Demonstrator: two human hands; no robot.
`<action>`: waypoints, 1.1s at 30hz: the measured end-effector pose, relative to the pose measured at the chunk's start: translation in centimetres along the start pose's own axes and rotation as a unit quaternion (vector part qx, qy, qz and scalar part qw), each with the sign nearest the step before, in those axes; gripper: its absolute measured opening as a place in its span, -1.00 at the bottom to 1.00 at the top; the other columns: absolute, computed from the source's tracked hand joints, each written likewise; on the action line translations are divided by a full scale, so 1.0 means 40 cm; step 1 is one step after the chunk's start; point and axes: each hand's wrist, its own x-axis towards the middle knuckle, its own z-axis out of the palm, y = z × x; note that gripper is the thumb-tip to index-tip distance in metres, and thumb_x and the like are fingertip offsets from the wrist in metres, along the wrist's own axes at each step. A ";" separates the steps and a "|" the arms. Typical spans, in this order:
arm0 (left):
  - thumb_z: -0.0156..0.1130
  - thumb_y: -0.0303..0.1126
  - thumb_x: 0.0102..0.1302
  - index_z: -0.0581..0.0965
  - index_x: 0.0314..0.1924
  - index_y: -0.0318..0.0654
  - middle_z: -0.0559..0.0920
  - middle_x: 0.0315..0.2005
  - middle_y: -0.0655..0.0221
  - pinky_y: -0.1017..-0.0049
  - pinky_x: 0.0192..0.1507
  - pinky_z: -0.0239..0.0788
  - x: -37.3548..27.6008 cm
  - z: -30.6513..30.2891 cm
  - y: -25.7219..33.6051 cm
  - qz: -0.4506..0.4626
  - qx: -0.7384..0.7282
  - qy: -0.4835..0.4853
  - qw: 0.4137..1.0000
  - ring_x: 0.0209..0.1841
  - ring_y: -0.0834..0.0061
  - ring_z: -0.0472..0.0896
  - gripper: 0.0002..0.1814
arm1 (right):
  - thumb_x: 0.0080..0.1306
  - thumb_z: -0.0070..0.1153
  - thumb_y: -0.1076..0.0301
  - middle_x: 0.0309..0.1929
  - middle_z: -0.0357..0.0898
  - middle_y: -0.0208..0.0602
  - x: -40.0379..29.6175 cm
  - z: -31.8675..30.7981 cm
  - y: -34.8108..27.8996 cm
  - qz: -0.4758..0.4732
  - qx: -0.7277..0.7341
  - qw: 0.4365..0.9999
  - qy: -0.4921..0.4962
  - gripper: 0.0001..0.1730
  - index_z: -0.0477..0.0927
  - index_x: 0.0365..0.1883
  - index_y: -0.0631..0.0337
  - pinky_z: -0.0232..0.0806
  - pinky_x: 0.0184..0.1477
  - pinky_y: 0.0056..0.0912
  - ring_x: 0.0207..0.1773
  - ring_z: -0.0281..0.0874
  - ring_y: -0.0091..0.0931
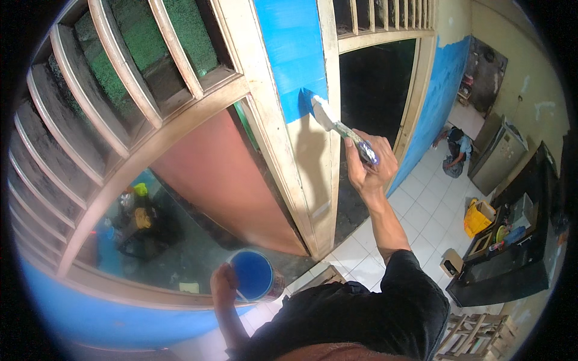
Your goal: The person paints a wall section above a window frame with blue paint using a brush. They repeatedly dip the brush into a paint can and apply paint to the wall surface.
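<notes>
My right hand [375, 164] grips a paintbrush [345, 131] by its paint-smeared handle. The bristles, loaded with blue, press against the narrow wall strip [295, 58] between two door frames. Blue paint covers the strip above the brush; below, the surface is cream, crossed by the shadow of brush and hand. Down at the lower left, my left hand [223, 282] holds a paint bucket [253, 275] at its rim. Blue paint shows inside it.
Cream wooden frames [266, 135] border the strip, with a slatted transom [126, 58] at left. A person [458, 144] crouches by a fridge [499, 158]. A black cabinet [505, 275], yellow bag [478, 217], small box [451, 262] and wooden rack [478, 334] stand at right on white tiles [411, 205].
</notes>
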 end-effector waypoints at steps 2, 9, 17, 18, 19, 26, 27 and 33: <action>-0.01 -0.39 0.33 0.46 -0.46 -0.21 0.23 -0.69 0.65 0.65 -0.71 -0.12 0.005 -0.008 -0.005 0.000 -0.010 0.001 1.000 -0.72 0.76 0.11 -0.80 | 0.02 0.33 0.54 -0.49 0.66 -0.22 -0.002 -0.013 -0.009 0.006 -0.004 1.000 -0.001 -0.87 0.66 -0.42 0.34 0.25 -0.44 -0.47 -0.53 0.54 -0.45; -0.04 -0.33 0.38 0.46 -0.38 -0.21 0.21 -0.71 0.66 0.61 -0.69 -0.11 0.018 -0.032 -0.029 0.003 -0.004 -0.005 1.000 -0.73 0.73 0.09 -0.80 | 0.13 0.33 0.50 -0.52 0.61 -0.24 0.006 -0.025 0.044 0.023 -0.065 0.997 0.028 -0.85 0.67 -0.32 0.36 0.23 -0.47 -0.49 -0.54 0.46 -0.52; 0.00 -0.36 0.32 0.40 -0.51 -0.10 0.22 -0.69 0.64 0.64 -0.69 -0.14 -0.005 -0.002 -0.009 -0.001 -0.004 0.002 1.000 -0.72 0.74 0.11 -0.79 | 0.12 0.33 0.48 -0.49 0.63 -0.23 0.015 0.016 0.075 0.025 -0.066 0.997 0.026 -0.84 0.67 -0.32 0.35 0.27 -0.45 -0.47 -0.51 0.51 -0.48; 0.00 -0.36 0.32 0.40 -0.51 -0.10 0.22 -0.69 0.64 0.64 -0.69 -0.14 -0.005 -0.005 -0.012 0.004 -0.004 0.001 1.000 -0.72 0.74 0.11 -0.79 | 0.12 0.34 0.48 -0.50 0.63 -0.22 0.015 0.020 0.074 0.020 -0.062 0.998 0.028 -0.84 0.67 -0.33 0.35 0.28 -0.44 -0.47 -0.51 0.51 -0.47; 0.00 -0.36 0.32 0.40 -0.52 -0.10 0.22 -0.70 0.64 0.64 -0.69 -0.14 -0.004 -0.009 -0.015 0.010 -0.004 0.000 1.000 -0.71 0.74 0.11 -0.79 | 0.11 0.34 0.48 -0.50 0.63 -0.22 0.016 0.023 0.072 0.016 -0.058 0.998 0.022 -0.83 0.67 -0.34 0.35 0.28 -0.44 -0.46 -0.51 0.51 -0.47; 0.02 -0.34 0.32 0.41 -0.55 -0.10 0.24 -0.70 0.64 0.63 -0.68 -0.11 -0.019 0.004 -0.001 -0.007 0.009 0.016 1.000 -0.71 0.72 0.13 -0.76 | 0.02 0.33 0.53 -0.52 0.64 -0.26 0.023 0.006 0.034 -0.001 -0.039 0.999 -0.001 -0.86 0.66 -0.41 0.30 0.29 -0.43 -0.46 -0.53 0.53 -0.45; 0.01 -0.35 0.32 0.42 -0.54 -0.11 0.24 -0.70 0.64 0.63 -0.68 -0.11 -0.021 0.001 -0.004 -0.006 0.003 0.015 1.000 -0.71 0.73 0.13 -0.77 | 0.02 0.33 0.53 -0.51 0.65 -0.25 0.022 -0.005 0.029 -0.004 -0.045 0.999 0.006 -0.86 0.67 -0.41 0.31 0.30 -0.42 -0.46 -0.53 0.53 -0.45; -0.03 -0.29 0.40 0.47 -0.34 -0.23 0.21 -0.72 0.65 0.60 -0.70 -0.08 -0.007 -0.034 -0.038 0.017 0.014 -0.014 1.000 -0.74 0.73 0.11 -0.79 | 0.19 0.29 0.47 -0.45 0.66 -0.25 -0.039 -0.072 0.039 0.185 0.008 0.982 0.032 -0.85 0.67 -0.32 0.39 0.33 -0.42 -0.57 -0.45 0.55 -0.59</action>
